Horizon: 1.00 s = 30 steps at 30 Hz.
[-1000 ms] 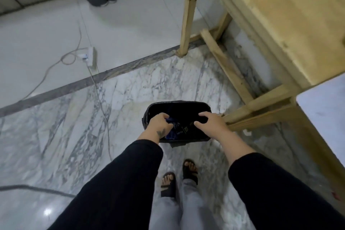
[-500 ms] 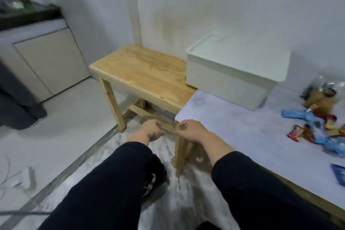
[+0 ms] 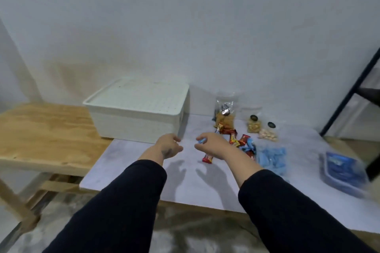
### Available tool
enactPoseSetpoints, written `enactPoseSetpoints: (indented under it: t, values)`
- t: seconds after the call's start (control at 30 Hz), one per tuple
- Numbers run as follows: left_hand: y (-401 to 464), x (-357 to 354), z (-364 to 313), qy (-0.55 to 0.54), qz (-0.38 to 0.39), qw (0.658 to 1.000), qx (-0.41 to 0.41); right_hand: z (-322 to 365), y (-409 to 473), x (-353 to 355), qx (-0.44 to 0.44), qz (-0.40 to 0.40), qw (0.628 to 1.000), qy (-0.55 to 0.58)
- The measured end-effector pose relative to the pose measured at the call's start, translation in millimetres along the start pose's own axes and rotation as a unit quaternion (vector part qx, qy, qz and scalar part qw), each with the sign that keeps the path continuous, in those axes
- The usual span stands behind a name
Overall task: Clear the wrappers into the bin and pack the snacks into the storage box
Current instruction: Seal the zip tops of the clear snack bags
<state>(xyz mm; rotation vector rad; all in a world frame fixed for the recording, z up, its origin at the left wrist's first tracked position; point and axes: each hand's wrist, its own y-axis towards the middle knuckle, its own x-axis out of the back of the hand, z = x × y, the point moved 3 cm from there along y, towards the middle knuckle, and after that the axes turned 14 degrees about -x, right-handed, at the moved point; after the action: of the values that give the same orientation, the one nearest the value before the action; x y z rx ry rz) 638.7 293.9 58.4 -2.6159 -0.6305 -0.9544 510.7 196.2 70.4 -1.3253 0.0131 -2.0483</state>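
Note:
A white storage box with its lid on stands at the back left of the grey table. To its right lie the snacks: red bars, one red bar under my right wrist, light blue packets, a clear bag of brown snacks, two small nut bags and a dark blue pack. My left hand hovers just in front of the box, fingers loosely apart, holding nothing. My right hand hovers beside the red bars, fingers curled apart. The bin is out of view.
A bare wooden bench adjoins the table on the left, slightly lower. A black metal frame leans at the far right. The wall runs right behind the box and snacks. Marble floor shows below the table's front edge.
My view has swung up from the black bin on the floor to the table. Both hands rose from the bin's rim and now hover over the tabletop near the box and snacks.

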Motion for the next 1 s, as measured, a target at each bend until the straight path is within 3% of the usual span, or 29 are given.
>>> enactPoseSetpoints:
  t: [0.4,0.73,1.0]
  values:
    - [101,-89,-123,0.000,0.032,0.996,-0.089,-123,55,118,-0.058,-0.066,0.996,0.007]
    - [224,-69,-126,0.013,-0.003,0.994,-0.112,-115,162,158,-0.053,-0.111,0.991,0.055]
    - [301,-78,-104,-0.083,-0.053,0.993,-0.073,-112,247,159,-0.079,-0.122,0.981,0.129]
